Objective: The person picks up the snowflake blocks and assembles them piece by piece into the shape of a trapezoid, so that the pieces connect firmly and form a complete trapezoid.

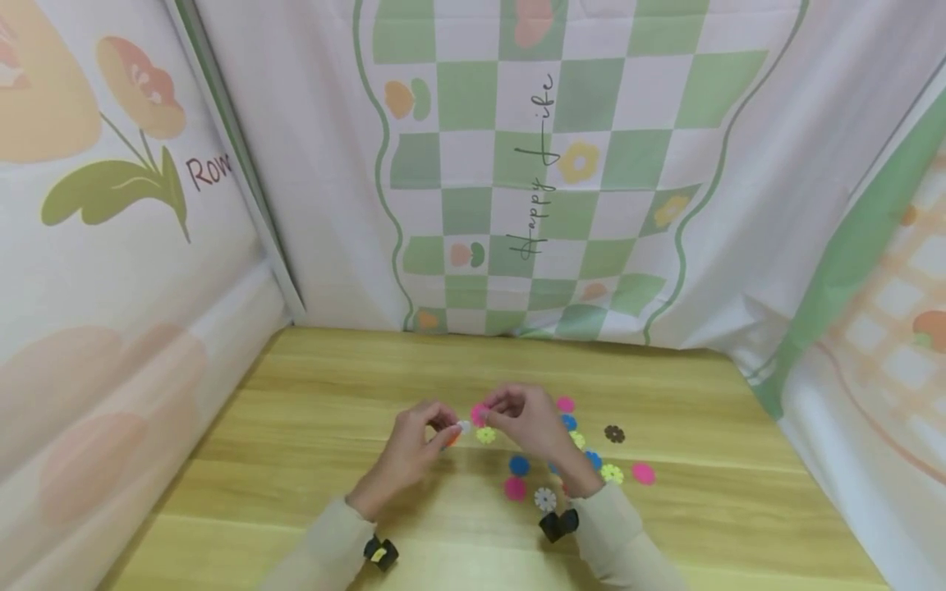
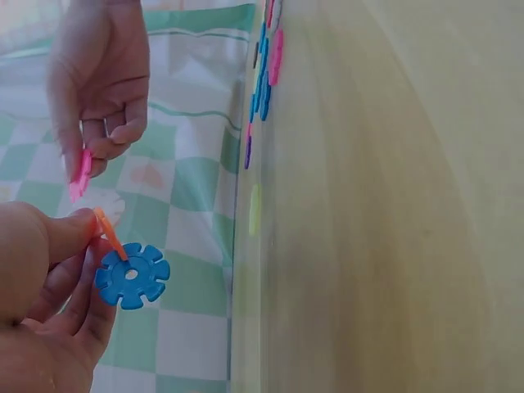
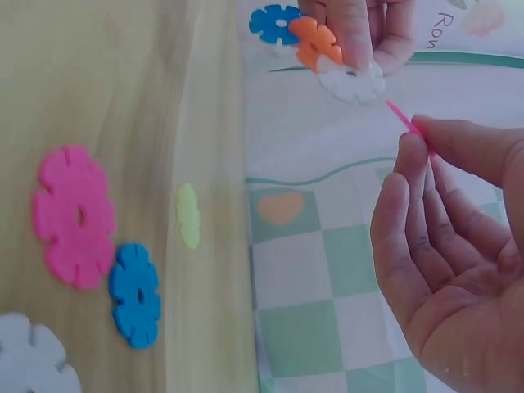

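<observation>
My left hand (image 1: 415,441) pinches a short chain of notched flower-shaped plastic discs. In the right wrist view the chain runs from a blue disc (image 3: 274,24) through an orange disc (image 3: 318,47) to a white disc (image 3: 352,84), slotted edge into edge. Between thumb and fingertip, my right hand (image 1: 526,417) holds a pink disc (image 1: 479,414), seen nearly edge-on in the right wrist view. Its free edge points at the white disc, with a small gap showing there. Both hands are raised above the table.
On the wooden table (image 1: 310,460) a yellow disc (image 1: 485,436) lies below the hands. Around the right forearm are several more discs, among them a blue one (image 1: 519,465), a white one (image 1: 545,498) and a brown one (image 1: 614,433). A printed curtain (image 1: 473,156) hangs behind.
</observation>
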`<state>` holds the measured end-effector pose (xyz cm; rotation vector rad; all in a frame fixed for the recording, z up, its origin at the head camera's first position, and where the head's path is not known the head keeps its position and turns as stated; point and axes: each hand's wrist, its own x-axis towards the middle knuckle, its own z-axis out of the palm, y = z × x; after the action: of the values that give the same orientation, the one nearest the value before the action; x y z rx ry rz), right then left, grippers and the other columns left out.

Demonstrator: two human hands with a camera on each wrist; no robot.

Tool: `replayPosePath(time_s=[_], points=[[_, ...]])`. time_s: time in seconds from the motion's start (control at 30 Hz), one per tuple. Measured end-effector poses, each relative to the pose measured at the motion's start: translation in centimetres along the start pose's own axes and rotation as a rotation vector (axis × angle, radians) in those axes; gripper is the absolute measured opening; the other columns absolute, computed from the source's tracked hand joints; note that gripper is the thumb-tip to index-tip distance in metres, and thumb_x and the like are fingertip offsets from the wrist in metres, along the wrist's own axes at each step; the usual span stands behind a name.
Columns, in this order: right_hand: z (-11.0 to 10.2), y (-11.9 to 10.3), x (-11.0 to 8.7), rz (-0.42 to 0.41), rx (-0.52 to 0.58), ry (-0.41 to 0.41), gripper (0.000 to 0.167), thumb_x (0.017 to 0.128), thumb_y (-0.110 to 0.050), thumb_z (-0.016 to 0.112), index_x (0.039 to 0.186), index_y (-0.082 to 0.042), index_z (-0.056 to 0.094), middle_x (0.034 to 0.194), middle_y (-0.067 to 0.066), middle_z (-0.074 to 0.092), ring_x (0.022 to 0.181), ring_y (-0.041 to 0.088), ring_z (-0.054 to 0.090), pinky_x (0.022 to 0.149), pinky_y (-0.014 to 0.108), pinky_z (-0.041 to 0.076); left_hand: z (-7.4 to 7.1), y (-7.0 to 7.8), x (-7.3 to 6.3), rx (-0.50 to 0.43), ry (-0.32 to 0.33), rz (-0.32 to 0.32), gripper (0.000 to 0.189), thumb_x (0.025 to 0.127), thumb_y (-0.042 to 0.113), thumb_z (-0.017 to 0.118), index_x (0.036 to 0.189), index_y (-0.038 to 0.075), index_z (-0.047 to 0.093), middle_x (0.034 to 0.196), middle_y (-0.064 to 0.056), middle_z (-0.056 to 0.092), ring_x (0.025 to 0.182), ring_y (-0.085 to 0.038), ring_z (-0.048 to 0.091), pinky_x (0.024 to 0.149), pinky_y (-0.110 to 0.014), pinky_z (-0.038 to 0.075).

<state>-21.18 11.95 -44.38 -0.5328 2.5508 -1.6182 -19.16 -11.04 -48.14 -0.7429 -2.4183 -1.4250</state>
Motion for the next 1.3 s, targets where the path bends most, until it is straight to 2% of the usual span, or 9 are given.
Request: replayPosePath(time_s=[0.17,0.33,0.53,0.67,0.87,0.97,1.03,1.17,1.3], points=[[0.5,0.0,-0.3,0.013,0.010,0.015,0.011,0.094,-0.014,0.080,0.102,-0.009,0.076,0.094,0.006,0.078,0.084,0.026,0.075,0.073,0.030,0.064,0.3,0.1,-0.1,0.050,0.024,0.068,0.006,0.095,0.003,0.076,0.097,0.007,0.072,0.087,-0.002,0.072,0.080,-0.010,0.068,0.075,-0.028,0.063],[0.9,-0.7,-0.6,0.042,0.017,0.029,0.012,0.092,-0.013,0.082,0.100,-0.006,0.076,0.092,0.007,0.078,0.083,0.027,0.075,0.069,0.027,0.062,0.6,0.2,-0.2,0.121,0.061,0.153,0.006,0.093,0.002,0.077,0.096,0.004,0.072,0.086,-0.002,0.071,0.080,-0.013,0.068,0.075,-0.023,0.062],[1.0,-1.2,-0.7,0.053,0.063,0.045,0.012,0.093,-0.014,0.081,0.098,-0.003,0.078,0.095,0.011,0.080,0.080,0.014,0.073,0.070,0.023,0.060,1.2,0.3,-0.3,0.188,0.181,0.269,0.012,0.089,-0.002,0.080,0.090,0.004,0.071,0.085,-0.004,0.071,0.077,-0.014,0.068,0.071,-0.020,0.060],[1.2,-1.1,-0.6,0.103,0.134,0.060,0.015,0.094,-0.016,0.081,0.096,-0.002,0.078,0.097,0.012,0.081,0.080,0.013,0.073,0.073,0.026,0.062,1.5,0.5,-0.3,0.216,0.234,0.300,0.017,0.084,-0.006,0.083,0.088,0.004,0.070,0.083,-0.004,0.070,0.075,-0.014,0.067,0.069,-0.018,0.059],[2.0,-0.7,-0.5,0.144,0.217,0.045,0.018,0.094,-0.016,0.082,0.096,0.002,0.077,0.099,0.012,0.081,0.078,0.011,0.070,0.073,0.028,0.061,1.5,0.4,-0.6,0.199,0.245,0.283,0.018,0.081,-0.010,0.083,0.088,0.002,0.071,0.083,-0.006,0.071,0.074,-0.015,0.068,0.069,-0.016,0.059],[1.7,-0.8,-0.4,0.136,0.193,0.038,0.020,0.094,-0.018,0.082,0.097,0.001,0.077,0.097,0.012,0.081,0.078,0.011,0.071,0.074,0.030,0.063,1.3,0.5,-0.5,0.188,0.238,0.277,0.017,0.081,-0.009,0.083,0.089,0.002,0.072,0.083,-0.007,0.073,0.074,-0.015,0.069,0.070,-0.018,0.060],[1.2,-0.9,-0.1,0.147,0.159,0.034,0.019,0.094,-0.020,0.082,0.098,-0.002,0.079,0.094,0.009,0.081,0.080,0.015,0.073,0.077,0.035,0.064,1.1,0.6,-0.2,0.168,0.202,0.253,0.014,0.084,-0.005,0.083,0.092,0.003,0.074,0.084,-0.006,0.074,0.076,-0.014,0.070,0.071,-0.022,0.062],[0.1,-1.3,0.6,0.174,0.094,-0.016,0.015,0.094,-0.023,0.082,0.097,-0.009,0.081,0.093,0.005,0.081,0.085,0.027,0.076,0.082,0.044,0.066,0.2,0.9,0.1,0.083,0.094,0.119,0.010,0.092,0.006,0.081,0.101,0.006,0.077,0.090,-0.002,0.076,0.083,-0.013,0.071,0.078,-0.031,0.063],[-0.1,-1.9,1.2,0.177,0.079,-0.092,0.015,0.095,-0.022,0.080,0.100,-0.007,0.081,0.093,0.006,0.081,0.092,0.035,0.078,0.086,0.048,0.066,-0.6,1.1,0.2,0.012,0.020,-0.029,0.023,0.094,0.016,0.081,0.115,0.009,0.076,0.104,0.000,0.076,0.098,-0.016,0.071,0.091,-0.036,0.062]])
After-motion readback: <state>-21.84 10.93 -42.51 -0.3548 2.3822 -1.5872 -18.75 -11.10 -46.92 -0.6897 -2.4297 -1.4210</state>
